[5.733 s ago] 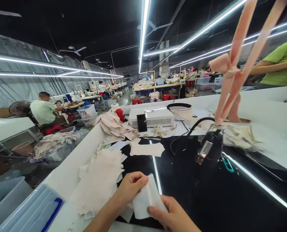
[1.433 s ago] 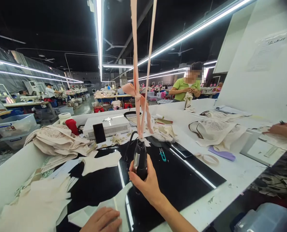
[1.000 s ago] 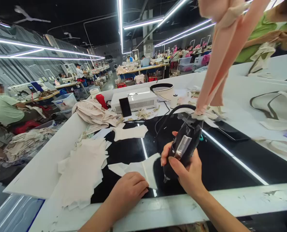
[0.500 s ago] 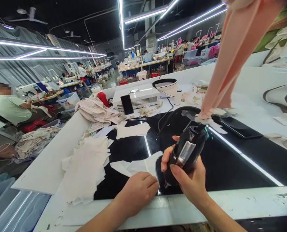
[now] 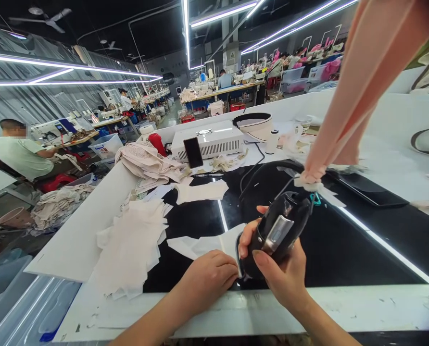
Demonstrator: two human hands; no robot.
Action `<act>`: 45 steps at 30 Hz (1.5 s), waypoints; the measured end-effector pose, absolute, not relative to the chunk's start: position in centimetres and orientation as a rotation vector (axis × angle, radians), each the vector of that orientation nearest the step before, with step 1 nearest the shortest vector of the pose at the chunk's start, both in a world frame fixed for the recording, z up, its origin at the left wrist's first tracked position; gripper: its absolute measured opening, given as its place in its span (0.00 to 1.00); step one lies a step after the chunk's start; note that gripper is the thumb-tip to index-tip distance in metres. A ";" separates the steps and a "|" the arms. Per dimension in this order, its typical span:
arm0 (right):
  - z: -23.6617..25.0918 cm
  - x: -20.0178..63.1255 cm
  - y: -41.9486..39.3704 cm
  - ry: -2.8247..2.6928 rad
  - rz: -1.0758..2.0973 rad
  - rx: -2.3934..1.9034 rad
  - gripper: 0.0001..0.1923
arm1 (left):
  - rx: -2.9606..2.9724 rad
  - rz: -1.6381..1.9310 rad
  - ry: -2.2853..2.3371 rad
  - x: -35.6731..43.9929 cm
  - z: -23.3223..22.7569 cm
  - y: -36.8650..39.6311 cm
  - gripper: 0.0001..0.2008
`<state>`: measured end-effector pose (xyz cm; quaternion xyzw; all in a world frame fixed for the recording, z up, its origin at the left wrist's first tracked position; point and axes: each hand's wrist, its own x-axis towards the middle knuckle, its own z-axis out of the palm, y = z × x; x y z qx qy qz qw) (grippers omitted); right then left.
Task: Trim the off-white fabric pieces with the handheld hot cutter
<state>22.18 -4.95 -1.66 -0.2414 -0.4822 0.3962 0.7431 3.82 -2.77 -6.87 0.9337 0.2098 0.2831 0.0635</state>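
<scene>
My right hand (image 5: 279, 271) grips a black handheld tool (image 5: 277, 229) that hangs by pink ribbon (image 5: 359, 91) from above; its tip points down at the near edge of a white fabric piece (image 5: 203, 245). My left hand (image 5: 209, 278) rests on that piece with the fingers curled and presses it onto the black glossy work surface (image 5: 344, 245). A black cable (image 5: 268, 166) runs from the tool toward the back of the table.
A stack of white cut fabric pieces (image 5: 131, 250) lies to the left. Another piece (image 5: 202, 191), a beige cloth pile (image 5: 147, 163), a white box (image 5: 210, 140) with a phone (image 5: 193, 152) and a bowl (image 5: 252, 126) sit farther back. A seated person (image 5: 19, 154) works at left.
My right hand took hold of the hanging tool and brought it down to the fabric piece under my left hand. In the last half second both hands barely moved.
</scene>
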 end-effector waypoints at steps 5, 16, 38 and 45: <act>-1.9 21.9 -4.8 -1.043 0.857 -0.511 0.17 | 2.803 0.817 0.627 3.8 -7.0 -2.6 0.10; -2.3 22.1 -4.3 -1.021 0.832 -0.499 0.23 | 2.752 0.768 0.683 3.6 -7.1 -2.9 0.03; -1.9 22.0 -4.6 -1.063 0.768 -0.572 0.22 | 2.618 0.716 0.901 4.1 -6.9 -2.8 0.02; -1.6 22.1 -4.6 -1.067 0.761 -0.581 0.22 | 2.666 0.745 0.927 4.3 -7.0 -2.9 0.03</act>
